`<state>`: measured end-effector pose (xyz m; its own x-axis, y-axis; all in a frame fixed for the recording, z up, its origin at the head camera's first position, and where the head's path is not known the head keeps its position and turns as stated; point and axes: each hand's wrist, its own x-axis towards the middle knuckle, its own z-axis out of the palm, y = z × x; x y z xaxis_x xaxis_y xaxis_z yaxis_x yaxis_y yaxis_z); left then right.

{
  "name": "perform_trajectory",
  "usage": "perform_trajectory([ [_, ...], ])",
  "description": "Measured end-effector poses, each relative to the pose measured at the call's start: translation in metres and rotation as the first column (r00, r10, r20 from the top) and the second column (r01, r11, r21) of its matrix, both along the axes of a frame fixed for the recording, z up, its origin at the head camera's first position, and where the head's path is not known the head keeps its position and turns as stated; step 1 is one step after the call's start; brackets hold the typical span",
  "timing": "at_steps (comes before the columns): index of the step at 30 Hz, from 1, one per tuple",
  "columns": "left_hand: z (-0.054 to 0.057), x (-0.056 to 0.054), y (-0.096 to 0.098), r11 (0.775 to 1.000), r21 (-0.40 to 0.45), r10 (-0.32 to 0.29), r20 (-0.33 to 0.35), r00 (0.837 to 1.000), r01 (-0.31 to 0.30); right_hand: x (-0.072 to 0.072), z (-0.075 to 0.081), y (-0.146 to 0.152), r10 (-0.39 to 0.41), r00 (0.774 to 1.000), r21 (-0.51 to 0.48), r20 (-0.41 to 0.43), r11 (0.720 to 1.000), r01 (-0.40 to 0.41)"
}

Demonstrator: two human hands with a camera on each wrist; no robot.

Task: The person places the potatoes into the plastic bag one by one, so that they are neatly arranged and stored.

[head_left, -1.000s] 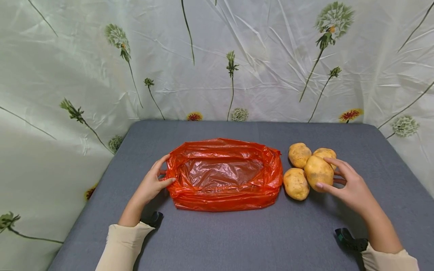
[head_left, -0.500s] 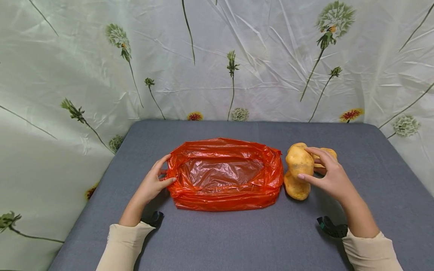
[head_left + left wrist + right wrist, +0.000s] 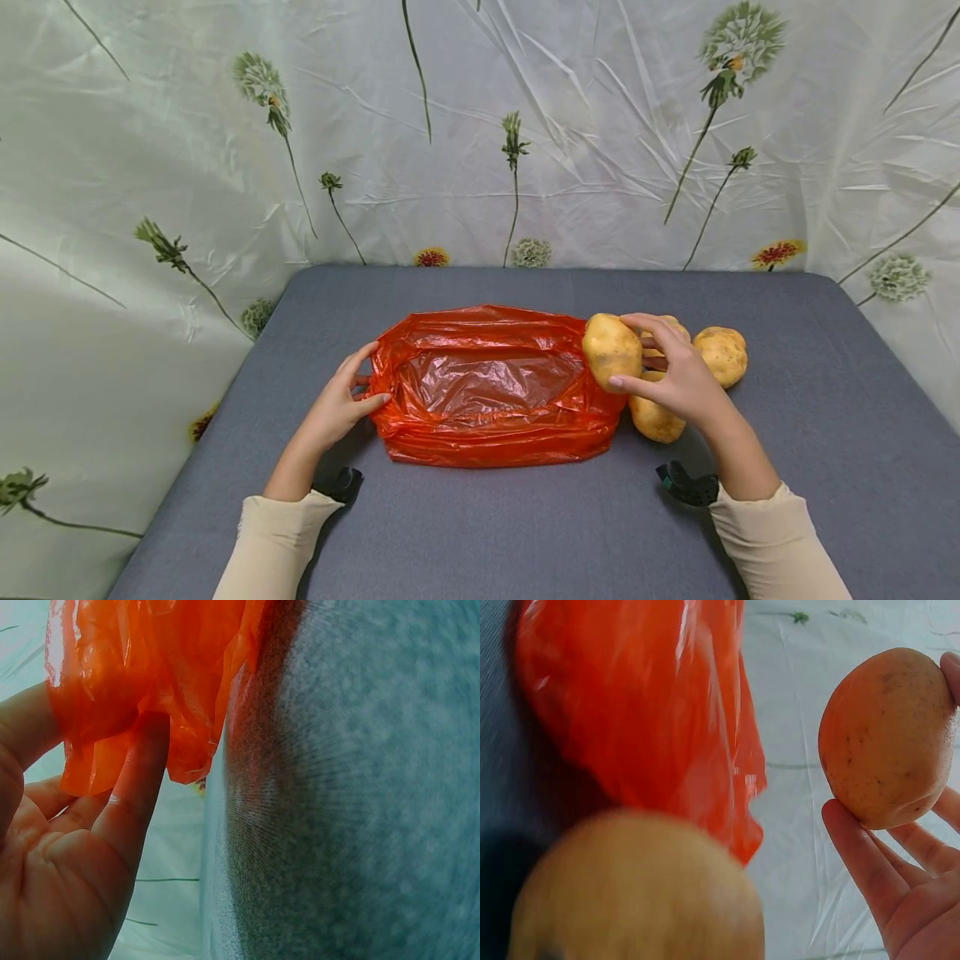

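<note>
A red plastic bag (image 3: pixel 495 446) lies on the table with its mouth spread wide. My left hand (image 3: pixel 337 408) pinches its left edge between thumb and fingers, and the thin film covers some fingertips in the left wrist view. My right hand (image 3: pixel 678 379) grips a potato (image 3: pixel 611 350) between thumb and fingers, raised at the bag's right rim, which it overlaps in the head view. From the right wrist the held potato (image 3: pixel 889 739) shows whole, up off the table. Behind and below this hand sit three more potatoes, among them one by the bag (image 3: pixel 658 417).
The right-hand potato (image 3: pixel 722 357) lies a little apart from the others on the grey table (image 3: pixel 525 533). A pale curtain with printed flowers (image 3: pixel 450 167) hangs along the far edge. Both wrists wear a black camera strap (image 3: pixel 686 485).
My right hand has carried the potato leftward from above the other potatoes to the bag's right rim, uncovering the far right potato. The left hand and bag have stayed put.
</note>
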<state>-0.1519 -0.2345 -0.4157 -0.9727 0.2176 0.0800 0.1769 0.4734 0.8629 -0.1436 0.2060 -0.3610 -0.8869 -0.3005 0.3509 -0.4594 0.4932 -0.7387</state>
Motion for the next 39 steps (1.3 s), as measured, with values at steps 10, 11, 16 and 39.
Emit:
perform_trajectory([
  [10,0.000,0.001,0.000,1.000,-0.004,0.004,0.001,1.000,-0.004,0.004,0.027,-0.047,0.076,0.996,0.015,-0.039,0.997,-0.076],
  [11,0.000,0.001,0.000,1.000,-0.004,0.004,0.000,1.000,-0.004,0.002,0.024,-0.049,0.081,0.996,0.016,-0.045,0.997,-0.081],
  [16,0.002,0.001,0.001,1.000,-0.004,0.004,0.007,1.000,-0.004,-0.014,0.002,-0.057,0.123,0.992,-0.021,-0.034,0.992,-0.124],
  [39,0.031,0.014,0.013,1.000,-0.007,-0.006,0.007,1.000,0.006,-0.032,-0.018,-0.136,0.245,0.968,-0.066,0.056,0.968,-0.241],
])
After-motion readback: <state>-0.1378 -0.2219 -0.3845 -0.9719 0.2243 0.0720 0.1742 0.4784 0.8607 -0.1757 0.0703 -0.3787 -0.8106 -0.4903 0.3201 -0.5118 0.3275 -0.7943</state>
